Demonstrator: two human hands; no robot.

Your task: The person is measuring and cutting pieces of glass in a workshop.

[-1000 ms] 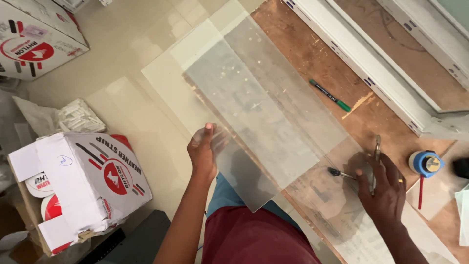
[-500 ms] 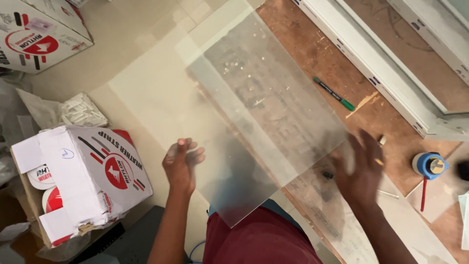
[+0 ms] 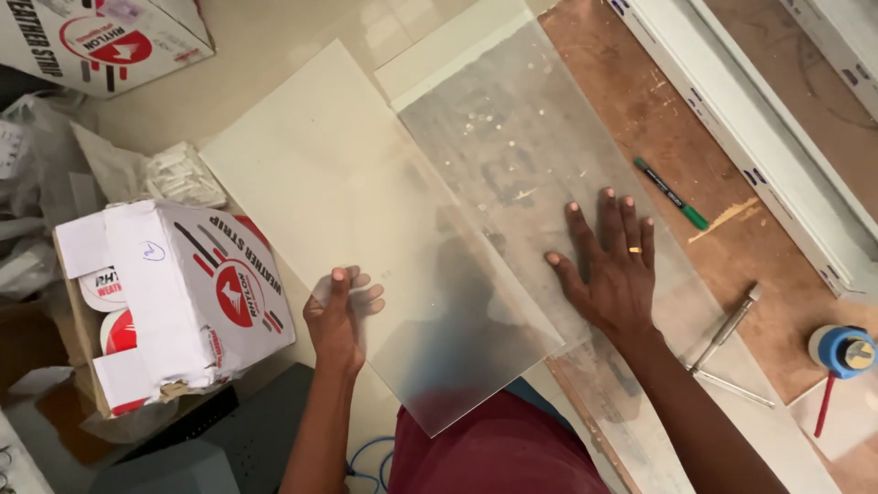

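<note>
Since a second ago, the right hand (image 3: pixel 615 265) has dropped its tool, lying flat and spread on one glass sheet (image 3: pixel 549 174); the left hand (image 3: pixel 340 316) pinches a lifted frosted sheet (image 3: pixel 366 238), fingers blurred behind it.

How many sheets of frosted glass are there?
2. One frosted glass sheet is held at its edge by the left hand; another frosted sheet lies flat on the wooden table under the right hand. More could be hidden beneath.
</note>
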